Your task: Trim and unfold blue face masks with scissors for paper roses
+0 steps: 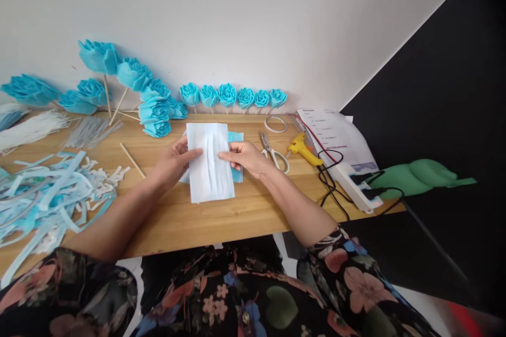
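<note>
A pale, pleated face mask point(210, 181) without visible ear loops is held upright above the table. My left hand point(174, 160) grips its left edge, thumb on the front and fingers behind. On the other side my right hand point(247, 158) pinches the right edge the same way. Bright blue sheets point(237, 138) lie behind the mask, mostly hidden by it and by my hands. Just right of my right hand rest scissors point(272, 152) with white handles. A thin wooden stick point(132, 160) lies to the left of my left hand.
Blue fabric flowers point(227, 96) line the wall, more point(134, 75) standing on sticks at left. Cut strips point(51, 195) and thin wires point(93, 132) cover the left side. To the right are a tape roll point(275, 124), yellow glue gun point(304, 149), papers point(332, 129) and corded power strip point(361, 195).
</note>
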